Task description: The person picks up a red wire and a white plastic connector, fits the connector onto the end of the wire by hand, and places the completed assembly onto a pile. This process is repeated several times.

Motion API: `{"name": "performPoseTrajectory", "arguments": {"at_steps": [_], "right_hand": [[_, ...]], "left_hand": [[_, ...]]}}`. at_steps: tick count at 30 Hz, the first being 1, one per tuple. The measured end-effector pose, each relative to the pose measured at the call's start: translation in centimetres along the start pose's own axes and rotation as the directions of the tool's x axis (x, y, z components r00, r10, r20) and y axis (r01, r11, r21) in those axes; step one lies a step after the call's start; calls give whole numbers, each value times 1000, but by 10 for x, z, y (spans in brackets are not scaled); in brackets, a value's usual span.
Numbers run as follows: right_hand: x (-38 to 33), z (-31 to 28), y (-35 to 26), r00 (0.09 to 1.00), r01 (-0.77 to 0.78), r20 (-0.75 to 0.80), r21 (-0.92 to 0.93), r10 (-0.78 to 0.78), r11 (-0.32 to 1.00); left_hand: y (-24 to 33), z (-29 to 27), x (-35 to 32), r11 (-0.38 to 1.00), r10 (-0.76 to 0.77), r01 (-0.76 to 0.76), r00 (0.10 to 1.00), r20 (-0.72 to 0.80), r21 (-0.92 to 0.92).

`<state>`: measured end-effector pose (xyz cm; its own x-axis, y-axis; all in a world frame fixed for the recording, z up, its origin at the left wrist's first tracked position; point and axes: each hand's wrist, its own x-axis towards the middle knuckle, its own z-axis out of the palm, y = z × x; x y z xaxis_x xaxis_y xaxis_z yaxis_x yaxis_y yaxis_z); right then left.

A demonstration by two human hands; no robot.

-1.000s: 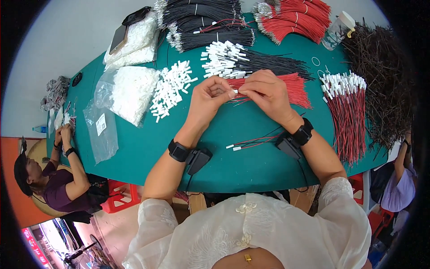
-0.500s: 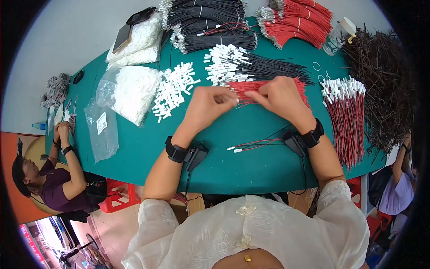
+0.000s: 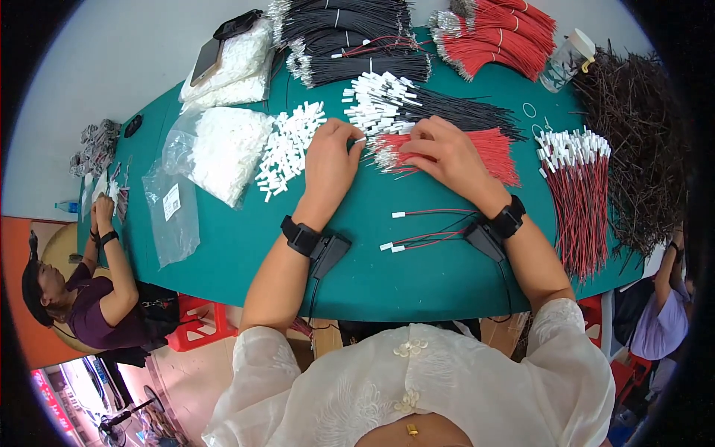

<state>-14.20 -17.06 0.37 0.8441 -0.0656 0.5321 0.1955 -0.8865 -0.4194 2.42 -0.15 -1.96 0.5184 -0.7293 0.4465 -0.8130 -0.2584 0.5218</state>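
Note:
My left hand [image 3: 332, 165] is closed in a pinch on a small white connector housing [image 3: 360, 139], just left of the wire bundles. My right hand [image 3: 447, 158] rests with curled fingers on a bundle of red wires [image 3: 493, 153]; what its fingertips grip, if anything, is hidden. Behind both hands lie black wires [image 3: 465, 113] with white connectors on their left ends. Loose white connector housings [image 3: 293, 141] are heaped left of my left hand. Nearer me, a few red and black wires with white connectors [image 3: 398, 214] lie by my right wrist.
A bag of white housings [image 3: 227, 153] lies at left. Black wire bundles [image 3: 365, 71] and red wire bundles [image 3: 495, 41] line the back. At right are finished-looking red-black wires [image 3: 577, 201], dark tangled wires [image 3: 633, 141] and a clear cup [image 3: 562, 67]. A co-worker [image 3: 89, 290] sits at left.
Another wire piece with a white connector now lies on the table near my right wrist. My left hand has moved left and away from me; my right hand has shifted left over the red wires.

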Motion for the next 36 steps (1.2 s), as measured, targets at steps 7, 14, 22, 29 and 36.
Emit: {"name": "performPoseTrajectory", "arguments": {"at_steps": [7,14,22,29,36], "right_hand": [[-4,7,11,990,39,-139,155,-17,987],[-5,4,-2,976,-73,-182,239,119,968],[-5,-1,-5,953,-2,-299,160,51,987],[1,-5,-15,916,91,-393,17,-78,996],[-2,-3,-18,947,91,-309,4,-85,996]], "left_hand": [[12,-11,3,842,-290,346,937,193,-414],[12,-9,0,228,-305,558,819,486,-798],[2,-29,12,256,-359,324,907,221,-911],[3,-32,12,18,-448,-94,889,-92,-995],[26,9,-2,309,-333,269,929,161,-912]]}}
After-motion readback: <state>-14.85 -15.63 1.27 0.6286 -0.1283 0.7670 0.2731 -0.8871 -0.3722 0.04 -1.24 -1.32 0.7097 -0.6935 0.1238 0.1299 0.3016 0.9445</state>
